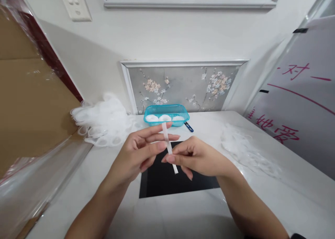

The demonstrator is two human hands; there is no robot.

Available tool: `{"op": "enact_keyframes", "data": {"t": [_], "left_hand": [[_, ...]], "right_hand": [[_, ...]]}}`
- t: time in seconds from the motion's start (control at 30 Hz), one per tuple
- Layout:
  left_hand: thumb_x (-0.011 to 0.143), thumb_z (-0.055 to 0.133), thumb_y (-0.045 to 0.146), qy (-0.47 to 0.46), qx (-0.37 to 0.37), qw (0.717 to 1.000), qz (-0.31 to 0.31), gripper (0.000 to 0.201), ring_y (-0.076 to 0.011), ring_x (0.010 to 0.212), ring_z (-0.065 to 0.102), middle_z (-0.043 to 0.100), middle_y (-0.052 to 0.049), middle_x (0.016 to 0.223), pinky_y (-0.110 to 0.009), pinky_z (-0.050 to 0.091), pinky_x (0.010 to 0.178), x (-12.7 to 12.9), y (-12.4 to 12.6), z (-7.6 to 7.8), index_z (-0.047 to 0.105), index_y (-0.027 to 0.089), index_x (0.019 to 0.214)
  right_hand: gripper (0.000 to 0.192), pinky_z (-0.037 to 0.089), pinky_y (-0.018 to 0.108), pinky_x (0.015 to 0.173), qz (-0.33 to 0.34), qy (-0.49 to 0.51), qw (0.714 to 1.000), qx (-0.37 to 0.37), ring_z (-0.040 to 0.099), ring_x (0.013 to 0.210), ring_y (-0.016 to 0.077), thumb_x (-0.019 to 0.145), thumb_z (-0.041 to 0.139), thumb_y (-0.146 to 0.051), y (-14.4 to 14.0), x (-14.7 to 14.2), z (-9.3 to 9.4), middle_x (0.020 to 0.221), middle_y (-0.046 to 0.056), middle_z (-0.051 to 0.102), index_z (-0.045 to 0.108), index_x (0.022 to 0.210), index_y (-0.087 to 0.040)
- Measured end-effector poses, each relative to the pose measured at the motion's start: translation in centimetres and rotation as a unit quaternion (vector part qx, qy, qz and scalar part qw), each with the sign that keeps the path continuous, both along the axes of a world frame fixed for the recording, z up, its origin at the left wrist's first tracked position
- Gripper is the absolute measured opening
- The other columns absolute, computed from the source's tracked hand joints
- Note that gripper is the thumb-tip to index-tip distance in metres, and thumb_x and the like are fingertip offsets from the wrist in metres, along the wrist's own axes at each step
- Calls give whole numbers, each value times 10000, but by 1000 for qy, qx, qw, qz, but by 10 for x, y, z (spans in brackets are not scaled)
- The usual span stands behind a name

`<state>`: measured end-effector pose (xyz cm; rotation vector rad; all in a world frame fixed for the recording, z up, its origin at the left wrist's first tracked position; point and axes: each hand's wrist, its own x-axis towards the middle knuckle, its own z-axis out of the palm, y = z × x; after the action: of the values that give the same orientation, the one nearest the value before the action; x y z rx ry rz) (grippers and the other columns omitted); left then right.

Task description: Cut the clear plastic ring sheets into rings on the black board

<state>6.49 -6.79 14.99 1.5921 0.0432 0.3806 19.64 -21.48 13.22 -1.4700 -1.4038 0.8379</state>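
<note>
My left hand (140,151) and my right hand (195,157) meet above a black mat (162,183) on the white table. Between them they hold a narrow white strip (169,148), which runs slanted from my left fingertips down past my right fingers. My left index and middle fingers are stretched along its upper end. My right thumb and fingers pinch its lower part, and the strip's tip sticks out below them.
A turquoise basket (166,110) with three white round pieces stands at the wall, a small blue tool (188,127) beside it. Heaps of clear plastic pieces lie at the left (104,122) and right (246,150). A plastic-wrapped cardboard box (28,103) stands left, a whiteboard (306,99) right.
</note>
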Motion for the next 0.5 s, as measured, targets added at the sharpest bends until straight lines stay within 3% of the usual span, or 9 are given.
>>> {"op": "enact_keyframes", "data": {"t": [0.07,0.17,0.27,0.4,0.5], "left_hand": [[797,693,345,1,-10,1000,11,409,9,347,222,711,-80,846,-165,135,320,1,-1,-1,647,225,1185],[786,706,358,9,17,1000,2,290,-10,341,244,668,-39,637,-169,144,318,5,0,-2,724,182,1015],[785,703,379,33,69,996,-46,230,-22,355,274,638,-43,576,-182,168,328,7,3,-1,755,155,788],[739,747,350,81,161,982,-56,175,-41,419,310,561,-12,499,-181,195,375,8,5,0,766,177,724],[729,753,346,85,179,979,-40,160,-50,439,323,586,-18,529,-175,210,378,9,5,-1,772,191,762]], "right_hand": [[388,286,189,416,-23,-28,999,0,391,382,43,893,545,-431,4,-1,-3,453,-11,554,664,685,-126],[299,323,194,438,-75,-43,996,3,469,424,73,897,544,-369,9,1,-7,488,-22,576,670,1062,-154],[500,377,199,475,-89,-17,995,44,527,514,94,875,562,-278,11,4,-9,586,-22,603,480,1360,-189],[535,438,196,537,-117,-8,986,119,595,853,146,829,593,-218,7,9,-6,1014,66,632,491,1353,-234],[520,476,197,574,-87,48,984,146,576,1005,180,838,580,-204,3,13,-4,1110,75,604,498,1348,-259]]}}
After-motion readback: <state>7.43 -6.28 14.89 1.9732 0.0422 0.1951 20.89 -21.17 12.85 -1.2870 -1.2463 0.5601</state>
